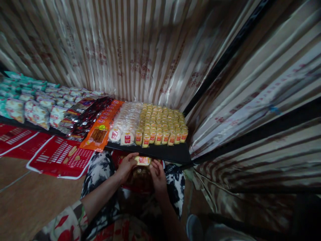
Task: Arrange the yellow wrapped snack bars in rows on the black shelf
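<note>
A small yellow wrapped snack cake [142,161] with a red and white label lies sideways between my hands, just below the shelf's front edge. My left hand [127,167] grips its left end between thumb and fingers. At the right end, the bent fingers of my right hand [158,174] are pressed together and touch the wrapper. Above them, similar yellow packs [160,129] stand in close rows at the right part of the black shelf [160,152]. Beneath my hands, more packs in a dark red container [139,175] show dimly between my knees.
Left of the yellow packs lie clear-wrapped white round cakes [127,122], an orange bag [101,129], dark red packets [87,117] and white-and-green bags [37,103]. Red baskets [61,157] sit below the shelf. A striped sheet [125,50] hangs behind, with dark poles [225,57] at right.
</note>
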Demonstrator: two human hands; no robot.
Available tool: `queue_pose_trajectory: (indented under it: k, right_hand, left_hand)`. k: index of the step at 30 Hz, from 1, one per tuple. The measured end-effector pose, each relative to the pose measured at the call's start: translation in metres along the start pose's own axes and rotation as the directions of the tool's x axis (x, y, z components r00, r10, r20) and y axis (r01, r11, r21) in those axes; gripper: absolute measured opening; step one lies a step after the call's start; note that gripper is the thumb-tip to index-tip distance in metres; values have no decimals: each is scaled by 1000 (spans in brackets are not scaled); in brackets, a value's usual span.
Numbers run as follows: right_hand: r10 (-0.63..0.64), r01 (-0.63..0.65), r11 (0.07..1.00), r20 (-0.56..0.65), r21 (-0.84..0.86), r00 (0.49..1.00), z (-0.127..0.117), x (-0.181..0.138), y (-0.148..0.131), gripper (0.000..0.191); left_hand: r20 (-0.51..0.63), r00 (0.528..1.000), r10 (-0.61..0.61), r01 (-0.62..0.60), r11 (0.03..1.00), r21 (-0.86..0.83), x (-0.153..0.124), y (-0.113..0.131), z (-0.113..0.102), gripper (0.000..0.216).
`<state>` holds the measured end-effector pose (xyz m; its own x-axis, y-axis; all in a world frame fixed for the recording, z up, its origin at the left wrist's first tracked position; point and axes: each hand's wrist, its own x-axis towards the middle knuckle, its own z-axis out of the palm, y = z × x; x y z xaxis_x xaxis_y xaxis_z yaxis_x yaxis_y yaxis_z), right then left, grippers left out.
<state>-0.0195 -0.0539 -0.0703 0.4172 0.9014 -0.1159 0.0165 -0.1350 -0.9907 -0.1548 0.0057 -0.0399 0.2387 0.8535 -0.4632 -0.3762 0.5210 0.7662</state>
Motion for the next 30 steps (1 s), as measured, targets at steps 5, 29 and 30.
queue_pose_trajectory:
  k: [5,29,30]
  right_hand:
    - [116,-116,981,12,152,993,-1,3,-5,51]
    - [-385,345,861,-35,-374,922,-2,101,-44,36]
    - [-391,351,856,-30,-380,920,-1,104,-43,36]
  left_hand:
    - [43,997,60,-66,985,160,3,-17,6,35]
    - [293,693,659,-508,158,846,40,-11,43,38]
    - [298,691,658,-506,147,850,43,-12,42,38]
